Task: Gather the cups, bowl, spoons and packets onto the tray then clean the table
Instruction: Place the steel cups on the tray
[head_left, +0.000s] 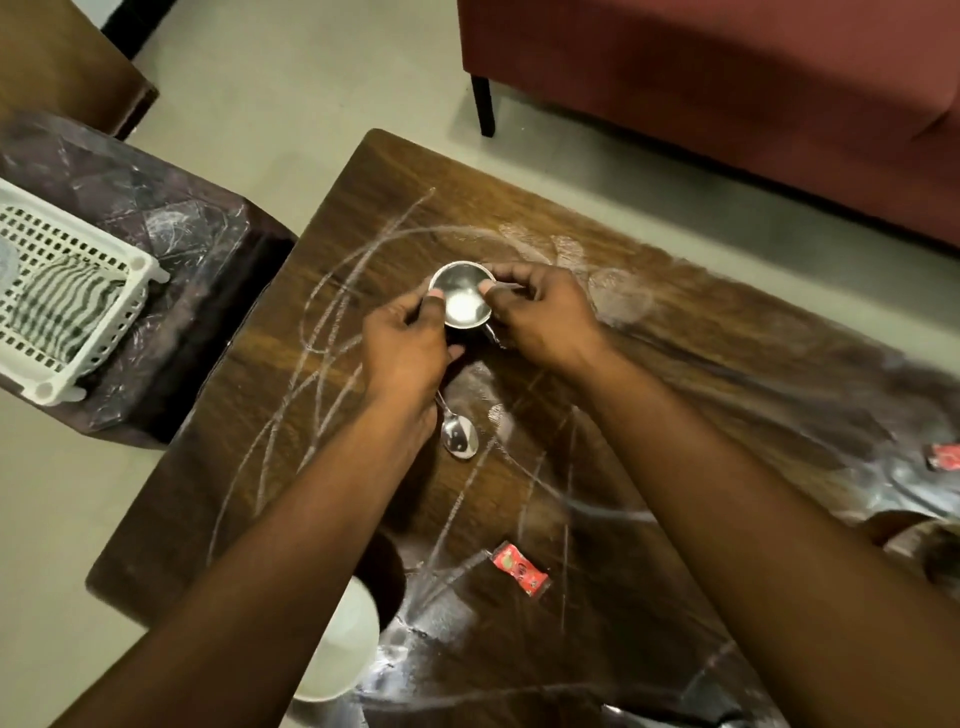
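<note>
Both arms reach forward over table (395, 171). Left hand (402, 353) grips left rim of steel cup (462, 304), thumb on edge. Right hand (540, 317) pinches right rim. Cup mid-table, toward far side. Spoon (460, 439) just near of left hand, handle hidden beneath it. Red packet (521, 567) nearer, between forearms.

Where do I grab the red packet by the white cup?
Pinch the packet by one of its crimped short ends, coming straight down from above. It lies flat on the table, so fingers probably can't slide under its sides.
</note>
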